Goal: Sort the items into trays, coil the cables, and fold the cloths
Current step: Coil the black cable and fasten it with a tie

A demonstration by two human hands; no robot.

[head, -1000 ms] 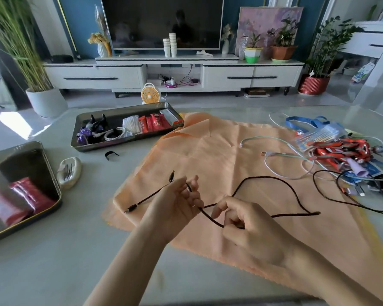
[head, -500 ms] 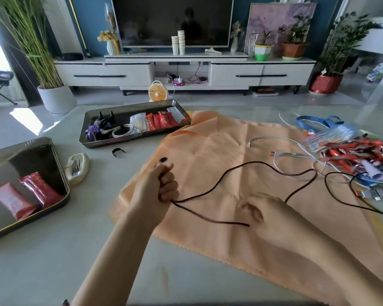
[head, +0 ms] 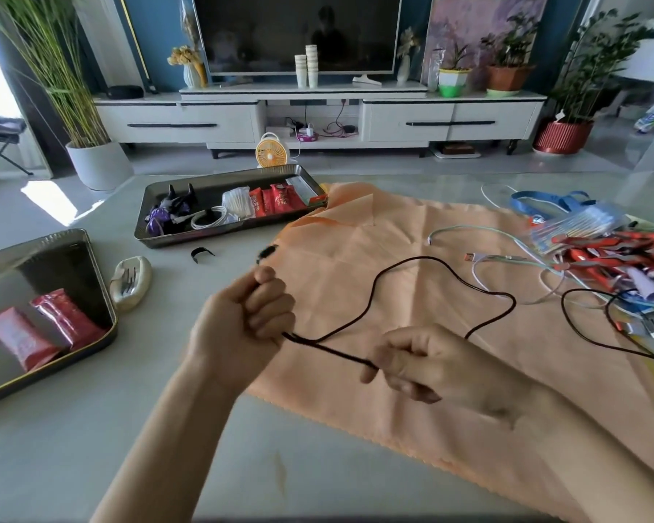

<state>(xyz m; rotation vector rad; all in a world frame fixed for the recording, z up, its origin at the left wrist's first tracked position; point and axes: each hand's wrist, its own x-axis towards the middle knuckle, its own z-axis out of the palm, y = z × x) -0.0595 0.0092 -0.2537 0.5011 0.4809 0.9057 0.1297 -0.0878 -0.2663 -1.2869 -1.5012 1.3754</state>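
Above the orange cloth (head: 412, 390) we clamp both hands, left (head: 242, 326) and right (head: 427, 366), on a thin black cable (head: 404, 266) looping loosely.

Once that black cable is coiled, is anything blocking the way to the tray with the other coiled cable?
Nothing visible blocks it. Between the black cable, held in both hands, and the far tray lie only bare table and a small black clip.

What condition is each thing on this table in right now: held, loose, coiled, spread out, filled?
Black cable: held by both hands, loose loop on the cloth, not coiled.
Left hand: fisted around one cable end.
Right hand: pinching the cable.
Orange cloth: spread flat, unfolded.
Far tray: partly filled.
Near tray: holds red packets.
White cable: loose, uncoiled.
Pile of items: unsorted.
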